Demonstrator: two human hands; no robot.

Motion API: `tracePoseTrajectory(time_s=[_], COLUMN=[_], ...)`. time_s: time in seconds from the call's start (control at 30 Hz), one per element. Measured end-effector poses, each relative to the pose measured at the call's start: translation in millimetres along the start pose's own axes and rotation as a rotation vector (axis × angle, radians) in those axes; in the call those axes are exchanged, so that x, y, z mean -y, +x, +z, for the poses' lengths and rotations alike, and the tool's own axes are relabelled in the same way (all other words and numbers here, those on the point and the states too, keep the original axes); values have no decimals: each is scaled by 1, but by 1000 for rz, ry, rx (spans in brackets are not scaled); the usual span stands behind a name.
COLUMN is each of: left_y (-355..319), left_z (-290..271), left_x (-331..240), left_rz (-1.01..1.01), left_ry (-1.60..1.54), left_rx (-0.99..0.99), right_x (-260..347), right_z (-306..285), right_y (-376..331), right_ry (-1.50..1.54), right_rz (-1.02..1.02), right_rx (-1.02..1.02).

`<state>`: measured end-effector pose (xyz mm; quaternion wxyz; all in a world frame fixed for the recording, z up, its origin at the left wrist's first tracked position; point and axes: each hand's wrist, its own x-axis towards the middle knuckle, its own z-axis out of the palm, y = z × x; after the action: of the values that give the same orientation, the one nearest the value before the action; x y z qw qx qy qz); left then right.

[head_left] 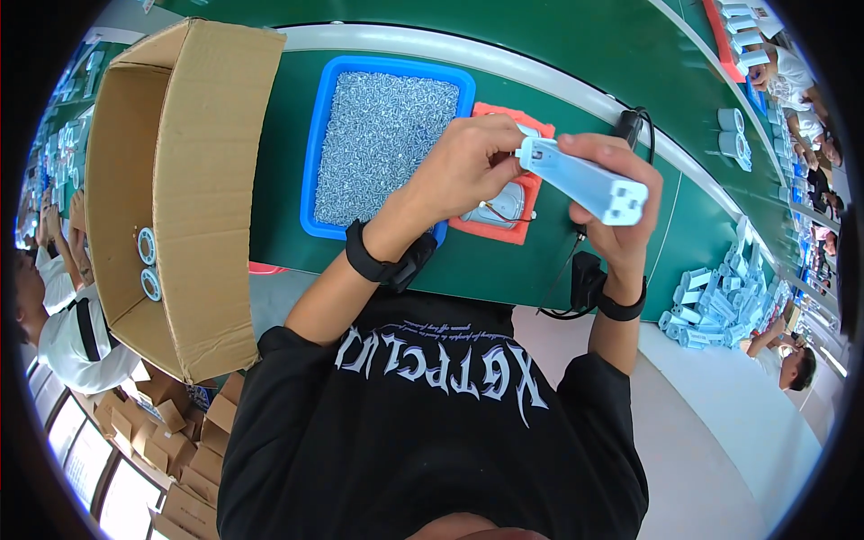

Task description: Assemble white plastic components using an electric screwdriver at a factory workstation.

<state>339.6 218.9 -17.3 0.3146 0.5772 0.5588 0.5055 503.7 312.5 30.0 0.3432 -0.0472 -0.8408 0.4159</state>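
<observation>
Fingertips of my left hand (468,166) are pinched tight at the near end of the pale blue-white plastic housing (583,184); whether a screw sits between them I cannot tell. My right hand (616,211) is wrapped shut around that housing, holding it just right of the blue tray of screws (389,144), above the orange fixture (508,211). I judge I'm seating a small part in the housing's end; next calls for steady, aligned pressure.
</observation>
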Motion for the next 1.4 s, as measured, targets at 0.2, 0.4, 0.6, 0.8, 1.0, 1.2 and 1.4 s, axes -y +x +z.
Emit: tracePoseTrajectory(time_s=[0.2,0.4,0.6,0.8,1.0,1.2,1.4], left_y=[2,2,1,3,4,4,3], left_z=[3,3,1,-2,1,10,8], left_x=[-4,4,1,2,-4,-5,-3], left_rz=[9,49,62,116,100,96,150], left_ry=[-150,-91,-47,-5,246,334,205], left_rx=[-126,-101,-117,-108,-44,-47,-70], right_x=[2,-3,5,-1,-8,-12,-14], right_z=[-11,11,0,6,7,10,5], right_y=[-11,-10,-2,-12,-27,-37,-32], right_ry=[106,204,78,264,213,328,235], right_rz=[83,75,99,175,248,204,62], right_rx=[-314,-332,-75,-158,-278,-347,-290])
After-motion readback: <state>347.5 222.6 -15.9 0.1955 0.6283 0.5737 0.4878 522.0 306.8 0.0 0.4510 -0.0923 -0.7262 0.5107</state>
